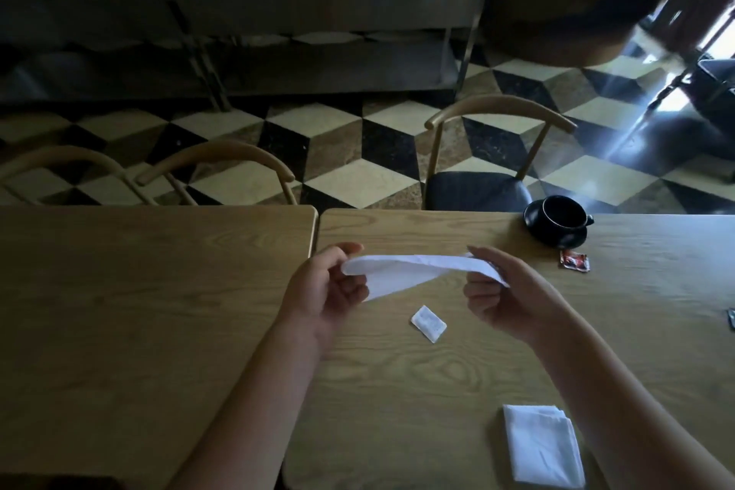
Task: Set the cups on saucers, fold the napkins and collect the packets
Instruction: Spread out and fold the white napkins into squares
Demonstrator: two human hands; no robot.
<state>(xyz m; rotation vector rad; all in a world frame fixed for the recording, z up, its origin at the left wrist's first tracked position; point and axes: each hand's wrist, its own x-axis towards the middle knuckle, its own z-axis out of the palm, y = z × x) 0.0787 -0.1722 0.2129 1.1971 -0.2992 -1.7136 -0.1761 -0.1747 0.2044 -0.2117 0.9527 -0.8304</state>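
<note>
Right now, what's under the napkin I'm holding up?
Below the raised napkin, held by the left hand and right hand, a white packet lies on the wooden table. The napkin hides the table strip behind it.

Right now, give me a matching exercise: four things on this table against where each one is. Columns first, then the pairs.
Things:
1. black cup
2. red packet
3. white packet
4. folded napkin

Places:
A. flat on the table, near right corner
B. on its black saucer, far side
C. on the table below the held napkin
D. just in front of the saucer

Pairs: 1-B, 2-D, 3-C, 4-A
</note>
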